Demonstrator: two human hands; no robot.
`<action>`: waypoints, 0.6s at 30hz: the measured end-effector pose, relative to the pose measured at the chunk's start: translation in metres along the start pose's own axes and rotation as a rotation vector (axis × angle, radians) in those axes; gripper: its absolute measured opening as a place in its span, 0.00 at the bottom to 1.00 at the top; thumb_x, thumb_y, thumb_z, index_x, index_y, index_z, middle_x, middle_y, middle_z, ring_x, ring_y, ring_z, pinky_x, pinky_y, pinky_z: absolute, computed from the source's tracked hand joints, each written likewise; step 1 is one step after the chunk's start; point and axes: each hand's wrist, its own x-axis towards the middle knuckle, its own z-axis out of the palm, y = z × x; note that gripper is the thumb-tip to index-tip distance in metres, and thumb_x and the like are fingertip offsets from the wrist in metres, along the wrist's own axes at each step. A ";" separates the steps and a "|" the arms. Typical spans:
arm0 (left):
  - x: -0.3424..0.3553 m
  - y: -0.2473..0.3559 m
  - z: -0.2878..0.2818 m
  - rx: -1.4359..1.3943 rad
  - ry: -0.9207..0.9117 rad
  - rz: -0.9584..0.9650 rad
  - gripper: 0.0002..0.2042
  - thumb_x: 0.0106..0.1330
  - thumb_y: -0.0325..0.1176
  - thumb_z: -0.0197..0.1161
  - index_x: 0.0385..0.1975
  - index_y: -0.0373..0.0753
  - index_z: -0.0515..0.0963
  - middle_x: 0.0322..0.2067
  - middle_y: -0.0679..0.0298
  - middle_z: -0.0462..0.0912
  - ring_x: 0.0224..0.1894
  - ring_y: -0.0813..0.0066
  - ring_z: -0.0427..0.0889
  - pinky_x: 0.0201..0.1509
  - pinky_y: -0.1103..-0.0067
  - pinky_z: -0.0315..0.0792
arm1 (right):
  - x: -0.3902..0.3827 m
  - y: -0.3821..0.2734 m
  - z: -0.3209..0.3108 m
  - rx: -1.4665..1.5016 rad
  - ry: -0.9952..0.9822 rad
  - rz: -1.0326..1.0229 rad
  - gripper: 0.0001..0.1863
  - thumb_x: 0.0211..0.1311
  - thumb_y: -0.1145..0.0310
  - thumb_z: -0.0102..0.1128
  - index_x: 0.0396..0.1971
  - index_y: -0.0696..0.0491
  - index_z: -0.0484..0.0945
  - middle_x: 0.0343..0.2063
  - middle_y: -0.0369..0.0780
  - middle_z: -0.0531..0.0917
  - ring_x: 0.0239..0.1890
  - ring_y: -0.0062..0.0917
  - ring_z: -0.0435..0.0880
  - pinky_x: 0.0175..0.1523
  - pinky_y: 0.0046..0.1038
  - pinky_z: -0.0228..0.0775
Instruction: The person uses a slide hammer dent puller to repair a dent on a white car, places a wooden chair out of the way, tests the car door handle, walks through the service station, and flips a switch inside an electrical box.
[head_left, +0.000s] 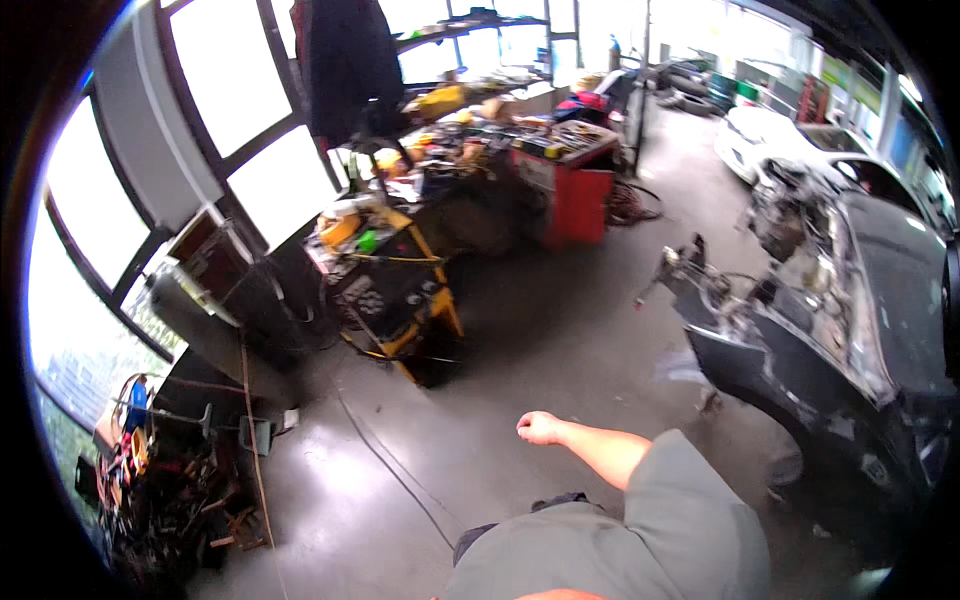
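My right hand [540, 428] hangs over the grey floor [500, 390] at the end of a bare forearm, below a grey-green short sleeve. Its fingers are curled in, and nothing shows sticking out of them. It touches nothing around it. The nearest things are a yellow-and-black wheeled machine [400, 300] ahead to the left and a dark, detached-looking car fender [740, 360] to the right. My left hand is outside the picture; only a sliver of bare skin shows at the lower edge.
A partly dismantled dark car [890, 280] stands on the right, a white car [760, 135] behind it. A red tool cabinet [580, 200] adjoins a cluttered workbench. Cables [390, 465] cross the floor. Scrap and tools [160, 500] are heaped at left; tires [690, 88] lie far back.
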 end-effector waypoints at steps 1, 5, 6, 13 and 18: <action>0.021 -0.008 -0.023 -0.010 -0.013 -0.017 0.20 0.66 0.46 0.52 0.43 0.37 0.84 0.42 0.54 0.87 0.47 0.62 0.84 0.54 0.66 0.76 | 0.032 -0.023 -0.004 0.029 -0.029 -0.043 0.20 0.61 0.59 0.59 0.48 0.55 0.83 0.40 0.42 0.88 0.43 0.28 0.86 0.51 0.33 0.77; 0.130 -0.004 -0.132 0.062 -0.139 -0.065 0.23 0.63 0.48 0.51 0.45 0.40 0.85 0.48 0.50 0.86 0.55 0.56 0.82 0.63 0.64 0.72 | 0.110 -0.043 -0.008 0.261 0.072 -0.058 0.13 0.66 0.63 0.57 0.38 0.57 0.83 0.28 0.37 0.83 0.29 0.20 0.80 0.36 0.26 0.74; 0.167 0.027 -0.168 0.038 -0.154 -0.031 0.23 0.62 0.49 0.51 0.46 0.40 0.85 0.49 0.49 0.85 0.57 0.55 0.81 0.65 0.64 0.71 | 0.133 -0.008 -0.023 0.243 -0.025 -0.023 0.12 0.67 0.64 0.56 0.30 0.57 0.81 0.23 0.36 0.82 0.24 0.20 0.77 0.30 0.27 0.71; 0.259 0.047 -0.404 -0.232 0.367 0.084 0.18 0.63 0.41 0.56 0.44 0.37 0.83 0.45 0.47 0.86 0.52 0.52 0.83 0.59 0.65 0.76 | 0.196 -0.156 0.062 0.605 -0.163 0.552 0.10 0.70 0.65 0.57 0.43 0.55 0.79 0.34 0.41 0.85 0.32 0.27 0.84 0.40 0.36 0.82; 0.296 0.131 -0.522 -0.204 0.428 0.295 0.15 0.67 0.39 0.59 0.46 0.39 0.83 0.44 0.51 0.87 0.49 0.56 0.85 0.56 0.68 0.77 | 0.334 -0.293 0.077 0.443 -0.120 0.148 0.12 0.70 0.64 0.58 0.46 0.56 0.79 0.34 0.37 0.85 0.32 0.21 0.82 0.36 0.27 0.76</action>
